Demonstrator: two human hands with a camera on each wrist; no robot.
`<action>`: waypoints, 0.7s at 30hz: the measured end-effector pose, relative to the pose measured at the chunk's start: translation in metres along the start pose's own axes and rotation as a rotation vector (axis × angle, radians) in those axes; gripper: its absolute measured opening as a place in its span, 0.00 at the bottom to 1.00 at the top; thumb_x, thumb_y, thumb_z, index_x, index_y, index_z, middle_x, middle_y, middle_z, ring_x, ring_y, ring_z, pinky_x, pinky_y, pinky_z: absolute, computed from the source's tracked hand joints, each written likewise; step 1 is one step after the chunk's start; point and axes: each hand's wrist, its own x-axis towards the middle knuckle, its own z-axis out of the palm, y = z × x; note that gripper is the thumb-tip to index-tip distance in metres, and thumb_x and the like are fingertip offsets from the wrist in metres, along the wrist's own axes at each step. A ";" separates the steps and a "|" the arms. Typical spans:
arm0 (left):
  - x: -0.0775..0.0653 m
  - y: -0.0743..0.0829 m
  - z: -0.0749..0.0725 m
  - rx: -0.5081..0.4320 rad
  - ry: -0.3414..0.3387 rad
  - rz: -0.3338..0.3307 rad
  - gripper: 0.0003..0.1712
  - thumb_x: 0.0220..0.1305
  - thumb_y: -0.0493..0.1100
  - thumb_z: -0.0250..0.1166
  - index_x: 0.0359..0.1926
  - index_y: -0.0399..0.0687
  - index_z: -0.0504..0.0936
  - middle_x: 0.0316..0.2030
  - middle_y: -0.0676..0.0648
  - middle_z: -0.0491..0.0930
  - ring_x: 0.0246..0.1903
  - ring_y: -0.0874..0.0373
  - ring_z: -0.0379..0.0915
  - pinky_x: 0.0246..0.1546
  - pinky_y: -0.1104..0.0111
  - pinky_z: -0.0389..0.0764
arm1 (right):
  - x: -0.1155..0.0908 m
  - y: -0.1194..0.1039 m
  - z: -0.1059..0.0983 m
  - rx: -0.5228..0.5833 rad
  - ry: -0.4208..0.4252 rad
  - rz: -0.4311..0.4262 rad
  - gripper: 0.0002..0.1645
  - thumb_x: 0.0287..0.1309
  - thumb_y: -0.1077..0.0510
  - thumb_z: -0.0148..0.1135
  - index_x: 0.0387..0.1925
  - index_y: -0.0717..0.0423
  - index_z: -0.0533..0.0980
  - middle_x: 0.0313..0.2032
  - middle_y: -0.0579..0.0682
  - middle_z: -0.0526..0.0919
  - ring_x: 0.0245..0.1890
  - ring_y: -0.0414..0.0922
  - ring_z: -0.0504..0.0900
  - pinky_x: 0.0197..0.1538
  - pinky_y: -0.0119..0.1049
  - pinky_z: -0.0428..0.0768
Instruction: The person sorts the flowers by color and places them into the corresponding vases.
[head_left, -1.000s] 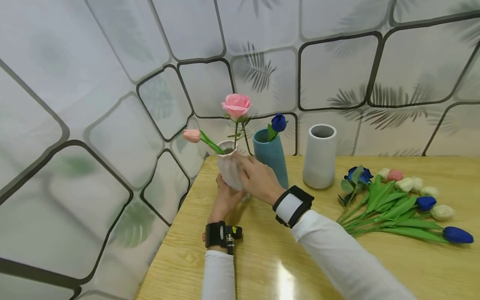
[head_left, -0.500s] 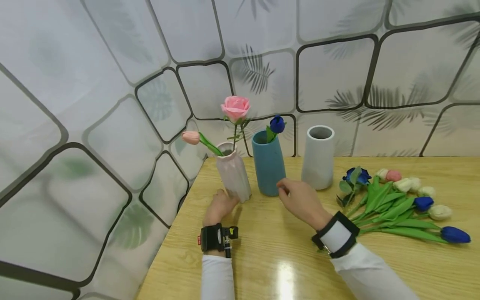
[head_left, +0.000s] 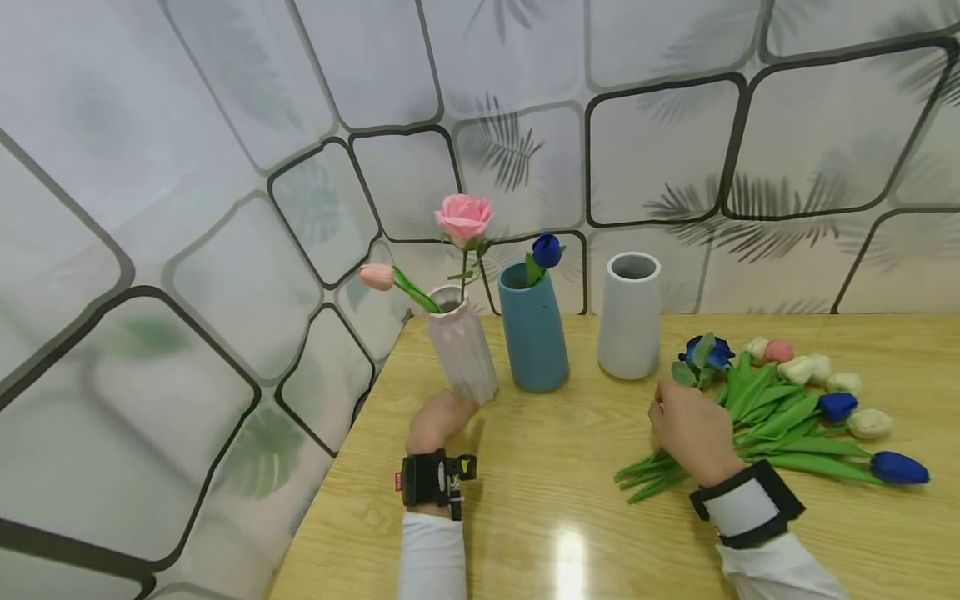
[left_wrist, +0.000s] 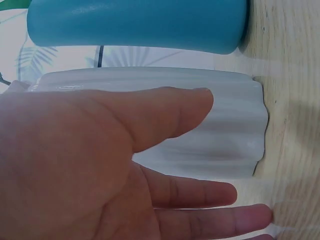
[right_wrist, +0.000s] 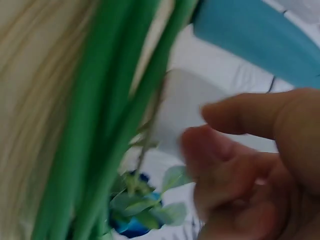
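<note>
My left hand (head_left: 441, 419) is at the foot of the fluted pinkish-white vase (head_left: 463, 358). In the left wrist view its thumb and fingers are straight beside the vase's wall; I cannot tell whether they touch it. That vase holds a pink rose (head_left: 464, 218) and a pale pink tulip (head_left: 377, 277). Over the stems of the loose flowers is my right hand (head_left: 696, 433). The right wrist view shows its fingers (right_wrist: 235, 180) loosely bent, with nothing between them and the thumb. Close by lie a blue rose (head_left: 711, 353) and green tulip stems (right_wrist: 100, 120).
A blue vase (head_left: 536, 342) with one blue tulip (head_left: 547, 250) stands right of the pinkish one. Farther right is a whitish vase (head_left: 630, 329). White, pink and blue tulips (head_left: 837, 407) lie at the right of the wooden table (head_left: 555, 483). A patterned curtain hangs behind.
My right hand has left the pinkish-white vase and moved right, past the other vases, to the loose flowers. My left hand has slid down to the base of its vase.
</note>
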 end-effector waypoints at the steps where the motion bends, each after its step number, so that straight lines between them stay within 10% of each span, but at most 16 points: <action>1: 0.000 0.000 0.000 -0.002 0.000 -0.003 0.24 0.75 0.55 0.59 0.47 0.36 0.86 0.46 0.37 0.87 0.40 0.45 0.84 0.41 0.51 0.83 | 0.001 0.004 -0.001 -0.007 -0.026 0.029 0.07 0.69 0.64 0.58 0.39 0.67 0.79 0.22 0.57 0.81 0.17 0.48 0.76 0.19 0.42 0.70; 8: -0.002 0.001 0.000 -0.009 0.009 0.014 0.27 0.76 0.55 0.59 0.56 0.36 0.84 0.54 0.34 0.87 0.50 0.40 0.85 0.48 0.46 0.84 | 0.005 0.024 0.000 0.060 -0.154 0.111 0.07 0.67 0.64 0.53 0.41 0.64 0.76 0.24 0.56 0.79 0.20 0.49 0.74 0.22 0.41 0.68; 15: -0.002 0.002 -0.001 -0.009 0.008 0.052 0.22 0.77 0.54 0.59 0.50 0.38 0.84 0.45 0.38 0.87 0.40 0.46 0.81 0.40 0.53 0.81 | 0.005 0.034 0.002 0.280 -0.008 0.132 0.11 0.66 0.63 0.56 0.43 0.70 0.77 0.25 0.60 0.83 0.17 0.45 0.71 0.21 0.38 0.67; 21: -0.002 0.003 0.001 0.012 0.010 0.045 0.23 0.77 0.53 0.60 0.52 0.35 0.84 0.49 0.35 0.87 0.43 0.43 0.84 0.41 0.50 0.83 | 0.010 0.041 0.000 0.710 0.008 0.319 0.24 0.70 0.63 0.57 0.60 0.77 0.66 0.22 0.50 0.86 0.17 0.38 0.84 0.23 0.36 0.84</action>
